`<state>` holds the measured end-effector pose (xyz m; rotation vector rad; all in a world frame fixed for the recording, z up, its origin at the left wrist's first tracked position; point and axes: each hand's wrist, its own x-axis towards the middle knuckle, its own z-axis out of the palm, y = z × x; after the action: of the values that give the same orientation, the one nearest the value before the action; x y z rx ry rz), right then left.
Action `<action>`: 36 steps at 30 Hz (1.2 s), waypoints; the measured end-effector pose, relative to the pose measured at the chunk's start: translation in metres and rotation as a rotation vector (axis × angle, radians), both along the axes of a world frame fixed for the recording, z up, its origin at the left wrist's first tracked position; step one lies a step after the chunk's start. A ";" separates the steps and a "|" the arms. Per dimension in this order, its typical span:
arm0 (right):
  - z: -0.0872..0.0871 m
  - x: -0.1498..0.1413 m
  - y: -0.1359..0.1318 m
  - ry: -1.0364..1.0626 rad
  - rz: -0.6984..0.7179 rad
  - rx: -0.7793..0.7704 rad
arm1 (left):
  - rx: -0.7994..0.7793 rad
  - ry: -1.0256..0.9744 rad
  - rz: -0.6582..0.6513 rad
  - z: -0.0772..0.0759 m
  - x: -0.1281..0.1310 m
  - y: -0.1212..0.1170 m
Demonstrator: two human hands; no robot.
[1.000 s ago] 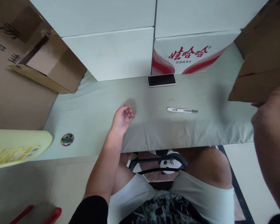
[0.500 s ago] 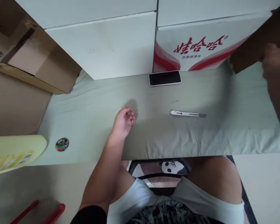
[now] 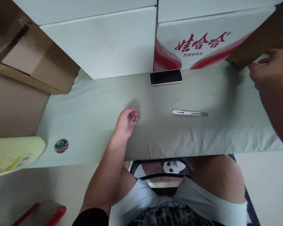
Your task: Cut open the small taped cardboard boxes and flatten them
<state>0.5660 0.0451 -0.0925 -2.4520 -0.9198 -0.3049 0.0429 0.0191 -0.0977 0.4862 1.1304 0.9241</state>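
Observation:
My left hand [image 3: 127,121] rests on the pale green cloth [image 3: 94,119], its fingers loosely curled in with nothing in them. To its right lies a white utility knife [image 3: 190,112] with a grey tip. Over at the far right, my right hand [image 3: 269,67] is beside the lower end of a brown cardboard piece [image 3: 254,47]. Thumb and forefinger are apart, with green cloth showing in the gap; the other fingers are hidden.
A phone [image 3: 166,77] lies against stacked white cartons [image 3: 103,47], one with red lettering. Cardboard boxes [image 3: 42,62] stand at left. Nearer are a yellow-green bottle [image 3: 16,153] and a round colourful disc [image 3: 61,146]. Red handles [image 3: 54,216] show below.
My right hand has moved left, further into view, and the brown cardboard beside it has shifted. My left hand stays put. The whole view has tilted slightly.

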 end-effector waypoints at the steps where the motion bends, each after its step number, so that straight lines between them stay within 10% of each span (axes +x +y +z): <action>1: 0.001 -0.003 -0.003 0.039 -0.049 -0.017 | 0.001 -0.003 0.002 0.001 0.000 0.000; 9: 0.017 -0.071 -0.031 0.052 -0.027 -0.067 | 0.018 -0.042 0.043 0.013 -0.001 -0.003; 15: 0.031 -0.171 -0.022 -0.006 0.584 0.070 | 0.054 -0.105 0.131 0.032 -0.030 -0.002; 26: 0.053 -0.461 0.061 -0.121 1.506 -0.023 | 0.188 -0.344 0.674 0.061 -0.140 -0.006; 32: 0.109 -0.642 0.113 0.022 1.527 -0.291 | 0.131 -0.464 0.708 0.067 -0.159 -0.009; 36: 0.128 -0.712 0.136 0.083 1.434 -0.317 | 0.070 -0.489 0.712 0.068 -0.163 -0.009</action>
<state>-0.1459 0.1806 0.0356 -1.4067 -2.4432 0.4716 -0.1206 0.0098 -0.0294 -0.1186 0.8171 1.6002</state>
